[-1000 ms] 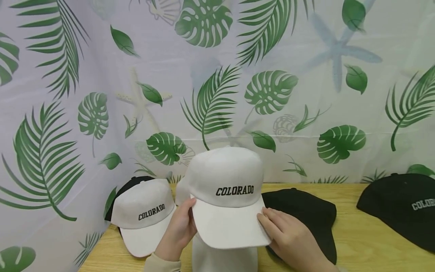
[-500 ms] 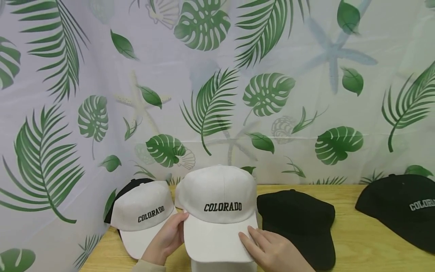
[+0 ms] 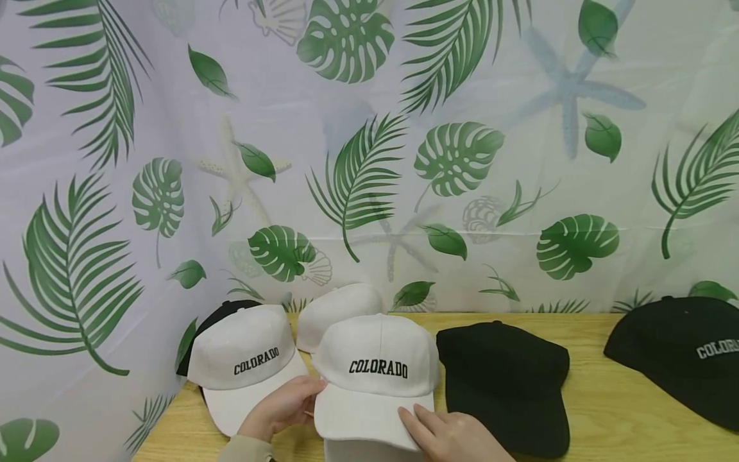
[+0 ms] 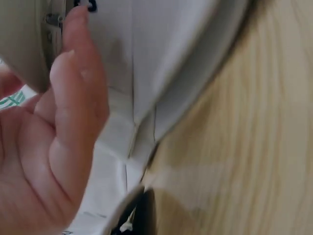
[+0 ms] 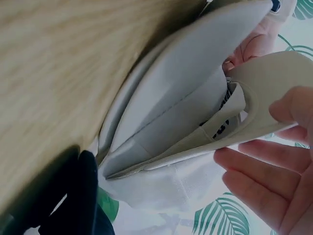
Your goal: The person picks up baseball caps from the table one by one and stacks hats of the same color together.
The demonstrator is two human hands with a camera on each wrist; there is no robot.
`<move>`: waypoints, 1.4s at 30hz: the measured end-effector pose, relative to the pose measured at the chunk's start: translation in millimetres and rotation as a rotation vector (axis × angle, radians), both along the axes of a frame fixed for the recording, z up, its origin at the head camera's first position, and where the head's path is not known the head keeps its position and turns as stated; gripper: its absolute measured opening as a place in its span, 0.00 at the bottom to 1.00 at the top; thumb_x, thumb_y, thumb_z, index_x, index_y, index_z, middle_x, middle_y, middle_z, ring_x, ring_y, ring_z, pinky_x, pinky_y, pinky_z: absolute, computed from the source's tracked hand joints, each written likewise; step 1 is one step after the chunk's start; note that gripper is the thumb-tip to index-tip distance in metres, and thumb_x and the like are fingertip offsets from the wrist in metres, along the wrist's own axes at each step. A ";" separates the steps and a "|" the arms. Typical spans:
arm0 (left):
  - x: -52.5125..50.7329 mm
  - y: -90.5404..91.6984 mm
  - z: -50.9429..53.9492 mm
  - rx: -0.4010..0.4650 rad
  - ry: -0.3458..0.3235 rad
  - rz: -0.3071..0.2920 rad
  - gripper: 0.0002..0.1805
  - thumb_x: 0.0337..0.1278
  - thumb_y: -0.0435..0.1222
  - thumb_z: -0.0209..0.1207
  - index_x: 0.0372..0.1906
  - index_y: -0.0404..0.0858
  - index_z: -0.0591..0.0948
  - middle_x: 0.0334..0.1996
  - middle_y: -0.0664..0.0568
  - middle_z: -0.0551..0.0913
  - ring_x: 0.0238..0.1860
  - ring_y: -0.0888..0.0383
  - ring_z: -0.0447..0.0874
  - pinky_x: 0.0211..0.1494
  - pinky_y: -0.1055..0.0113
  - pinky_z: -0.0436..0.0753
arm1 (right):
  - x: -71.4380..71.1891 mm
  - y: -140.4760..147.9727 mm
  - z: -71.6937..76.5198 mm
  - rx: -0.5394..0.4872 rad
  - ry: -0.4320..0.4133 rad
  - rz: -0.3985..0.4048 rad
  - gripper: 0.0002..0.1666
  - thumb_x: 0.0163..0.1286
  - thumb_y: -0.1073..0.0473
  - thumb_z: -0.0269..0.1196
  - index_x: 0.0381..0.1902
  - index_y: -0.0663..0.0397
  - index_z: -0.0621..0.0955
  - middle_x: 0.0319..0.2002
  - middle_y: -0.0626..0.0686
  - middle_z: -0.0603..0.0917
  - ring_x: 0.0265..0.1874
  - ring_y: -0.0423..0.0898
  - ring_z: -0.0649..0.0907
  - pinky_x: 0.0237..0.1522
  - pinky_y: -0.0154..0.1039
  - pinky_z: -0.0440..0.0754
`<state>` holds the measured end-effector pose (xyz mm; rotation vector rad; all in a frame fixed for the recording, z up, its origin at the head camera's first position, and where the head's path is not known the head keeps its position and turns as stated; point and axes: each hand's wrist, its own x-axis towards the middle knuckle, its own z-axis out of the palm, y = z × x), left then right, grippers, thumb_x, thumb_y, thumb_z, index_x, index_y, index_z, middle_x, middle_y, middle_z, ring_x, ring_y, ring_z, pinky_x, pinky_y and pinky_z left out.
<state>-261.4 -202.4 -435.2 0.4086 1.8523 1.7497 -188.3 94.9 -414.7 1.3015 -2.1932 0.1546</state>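
Observation:
A white baseball cap (image 3: pixel 375 353) with black COLORADO lettering sits at the front middle, over another white cap whose brim (image 3: pixel 360 452) shows below. My left hand (image 3: pixel 284 405) holds it at its left side, thumb where crown meets brim; the left wrist view shows that hand's fingers (image 4: pixel 80 78) reaching to the cap's inner edge. On the brim's right side, my right hand (image 3: pixel 453 435) pinches the edge. In the right wrist view the thumb (image 5: pixel 294 105) lies on the brim's underside and the other fingers are at its outer side. The lower white cap (image 5: pixel 188 83) is seen nested beneath.
To the left, another white COLORADO cap (image 3: pixel 245 359) leans over a black cap (image 3: pixel 210 327). Behind stands a white crown (image 3: pixel 340 311). Two black caps lie to the right, one plain (image 3: pixel 505 378), one lettered (image 3: pixel 687 353), on the wooden table (image 3: pixel 623 423). A leaf-print cloth (image 3: pixel 369 96) hangs behind.
The white cap has come down and slightly left in both hands, onto the white cap below it. The white crown behind it has come into view more fully.

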 end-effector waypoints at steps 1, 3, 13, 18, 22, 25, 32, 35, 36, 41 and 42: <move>-0.2 -0.8 -1.1 -0.032 0.003 0.012 0.15 0.63 0.41 0.42 0.35 0.35 0.76 0.24 0.55 0.80 0.27 0.63 0.78 0.32 0.66 0.77 | -0.7 -0.4 -1.3 0.006 -0.004 0.006 0.25 0.62 0.44 0.55 0.47 0.58 0.76 0.34 0.51 0.81 0.20 0.36 0.78 0.18 0.25 0.72; -0.1 -2.1 -2.2 -0.092 0.010 0.044 0.15 0.62 0.41 0.45 0.34 0.34 0.76 0.22 0.54 0.80 0.25 0.63 0.78 0.29 0.68 0.77 | -1.4 -0.9 -2.8 0.020 -0.041 0.010 0.27 0.63 0.41 0.53 0.47 0.57 0.76 0.33 0.51 0.79 0.19 0.35 0.76 0.17 0.25 0.70; 1.1 -2.5 0.7 -0.296 0.091 0.127 0.08 0.51 0.35 0.56 0.32 0.32 0.75 0.17 0.55 0.74 0.18 0.64 0.71 0.21 0.73 0.73 | -1.5 -2.3 -0.3 0.168 -0.331 -0.023 0.30 0.63 0.37 0.47 0.49 0.53 0.74 0.34 0.52 0.81 0.17 0.33 0.72 0.17 0.26 0.68; 2.0 1.2 2.3 -0.388 0.137 0.143 0.15 0.50 0.36 0.59 0.39 0.28 0.75 0.19 0.55 0.77 0.20 0.63 0.75 0.24 0.68 0.76 | -2.0 -2.1 -2.3 0.193 -0.364 -0.019 0.27 0.64 0.39 0.48 0.48 0.52 0.74 0.28 0.47 0.78 0.12 0.30 0.61 0.13 0.22 0.60; 3.8 2.8 2.1 -0.405 0.146 0.150 0.12 0.48 0.35 0.60 0.35 0.29 0.77 0.18 0.54 0.78 0.19 0.63 0.76 0.23 0.68 0.75 | -3.0 -1.6 -2.0 0.211 -0.450 -0.028 0.27 0.63 0.39 0.50 0.49 0.51 0.74 0.33 0.48 0.81 0.10 0.30 0.59 0.12 0.22 0.59; 5.3 3.0 2.9 -0.420 0.143 0.151 0.10 0.48 0.34 0.60 0.32 0.29 0.77 0.17 0.53 0.78 0.18 0.63 0.75 0.23 0.69 0.75 | -3.8 -2.3 -1.9 0.220 -0.570 -0.044 0.28 0.62 0.39 0.51 0.51 0.51 0.73 0.40 0.52 0.81 0.09 0.31 0.57 0.13 0.23 0.60; 7.1 3.9 7.0 -0.472 0.154 0.149 0.09 0.48 0.33 0.60 0.31 0.29 0.77 0.17 0.52 0.78 0.18 0.62 0.76 0.23 0.67 0.76 | -3.8 -7.6 -1.4 0.234 -0.628 -0.076 0.24 0.62 0.44 0.54 0.51 0.50 0.74 0.40 0.53 0.82 0.09 0.31 0.53 0.12 0.26 0.56; 8.1 3.6 8.2 -0.485 0.173 0.147 0.09 0.47 0.32 0.60 0.31 0.29 0.78 0.18 0.51 0.79 0.18 0.61 0.77 0.24 0.66 0.76 | -3.0 -9.7 -0.6 0.238 -0.652 -0.094 0.23 0.61 0.45 0.55 0.51 0.49 0.74 0.42 0.53 0.81 0.08 0.32 0.54 0.12 0.26 0.57; 8.3 3.5 8.6 -0.485 0.182 0.144 0.09 0.47 0.32 0.60 0.31 0.29 0.78 0.18 0.50 0.79 0.19 0.61 0.77 0.24 0.66 0.76 | -2.6 -10.1 -0.7 0.240 -0.663 -0.102 0.24 0.61 0.44 0.54 0.51 0.49 0.74 0.43 0.53 0.81 0.08 0.32 0.54 0.13 0.26 0.59; 9.1 3.0 10.0 -0.465 0.224 0.111 0.10 0.46 0.32 0.60 0.32 0.28 0.77 0.19 0.49 0.80 0.19 0.61 0.77 0.23 0.66 0.76 | -0.5 -10.0 -2.6 0.232 -0.744 -0.151 0.28 0.60 0.40 0.54 0.51 0.50 0.73 0.44 0.53 0.80 0.09 0.33 0.65 0.18 0.29 0.70; 9.0 3.0 10.1 -0.465 0.230 0.105 0.10 0.46 0.32 0.61 0.32 0.28 0.76 0.19 0.49 0.79 0.19 0.61 0.76 0.23 0.66 0.75 | -0.1 -10.0 -2.8 0.230 -0.750 -0.158 0.28 0.59 0.39 0.54 0.51 0.50 0.73 0.44 0.53 0.80 0.10 0.33 0.67 0.20 0.29 0.72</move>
